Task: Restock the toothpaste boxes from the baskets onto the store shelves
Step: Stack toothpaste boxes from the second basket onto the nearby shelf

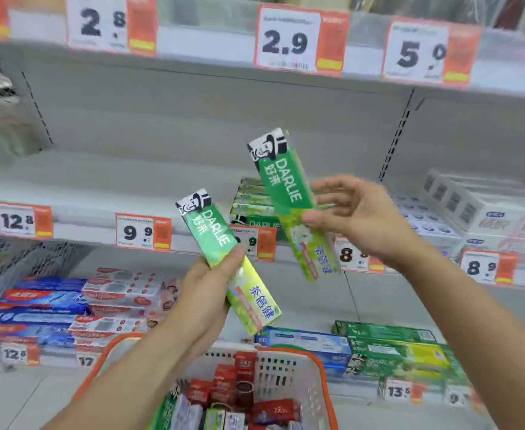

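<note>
Right hand (352, 218) pinches a green Darlie box (289, 206) between thumb and loosely spread fingers, holding it tilted, portrait end up, in front of the short stack of like boxes (252, 200) on the middle shelf (78, 181). Left hand (205, 287) grips a second box (224, 259) lower down, fingers wrapped round its middle with the thumb on the printed face, above the basket (317, 377), which holds more cartons, mostly red. The chief risk, as I judge it, lies in the right hand's hold: it is light, set near the box's middle, and the fingers are fanned rather than closed, so a quick push toward the stack could let the box swing or slip and fall to the lower shelf or into the basket. A second risk is the stack itself; it stands near the shelf lip, just behind the price tag (256, 243), and a box pushed in at this tilt could catch its corner on the top carton and shove the pile askew or off the front. The box would want levelling before it goes on top. The left box hangs close to the right one, though apart from it; if both go in together they may knock. Blur on the right hand leaves its exact grip hard to read.
</note>
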A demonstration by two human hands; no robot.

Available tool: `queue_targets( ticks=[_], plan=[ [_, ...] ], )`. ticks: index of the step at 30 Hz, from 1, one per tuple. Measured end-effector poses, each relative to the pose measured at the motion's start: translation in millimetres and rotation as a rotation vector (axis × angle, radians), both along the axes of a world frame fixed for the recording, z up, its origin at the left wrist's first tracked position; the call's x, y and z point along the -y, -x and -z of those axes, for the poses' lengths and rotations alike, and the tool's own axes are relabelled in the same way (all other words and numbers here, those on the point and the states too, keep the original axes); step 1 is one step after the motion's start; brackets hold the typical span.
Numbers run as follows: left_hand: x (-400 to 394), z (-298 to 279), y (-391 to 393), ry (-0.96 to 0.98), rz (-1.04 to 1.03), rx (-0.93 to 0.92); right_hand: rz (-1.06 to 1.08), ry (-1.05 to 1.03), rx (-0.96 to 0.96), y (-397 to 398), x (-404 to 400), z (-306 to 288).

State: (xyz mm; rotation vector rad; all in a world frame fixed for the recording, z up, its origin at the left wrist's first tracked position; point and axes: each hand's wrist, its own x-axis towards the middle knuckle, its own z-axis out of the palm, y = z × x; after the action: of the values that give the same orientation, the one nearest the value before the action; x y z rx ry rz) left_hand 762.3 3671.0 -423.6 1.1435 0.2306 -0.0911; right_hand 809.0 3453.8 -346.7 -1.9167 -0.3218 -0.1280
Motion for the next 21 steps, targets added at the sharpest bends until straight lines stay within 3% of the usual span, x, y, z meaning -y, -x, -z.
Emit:
queue_targets(
  ticks=[4,7,14,21],
  plan=[
    [-13.3,-0.4,-7.8,-0.03,-0.018,0.04,0.059,0.496,0.3,-57.4,-9.2,-44.2],
    [-24.4,1.0,-14.4,-0.03,-0.018,0.064,0.043,0.8,0.333,-107.3,-22.1,-59.3],
    [-30.1,2.1,-34.2,0.032,-0.001,0.071,0.054,1.065,0.115,-206.8,-20.9,-39.8],
    [-31.6,4.4,-45.5,0.034,0.04,0.07,0.004,1.076,-0.155,-238.9,-7.4,-29.0]
  ],
)
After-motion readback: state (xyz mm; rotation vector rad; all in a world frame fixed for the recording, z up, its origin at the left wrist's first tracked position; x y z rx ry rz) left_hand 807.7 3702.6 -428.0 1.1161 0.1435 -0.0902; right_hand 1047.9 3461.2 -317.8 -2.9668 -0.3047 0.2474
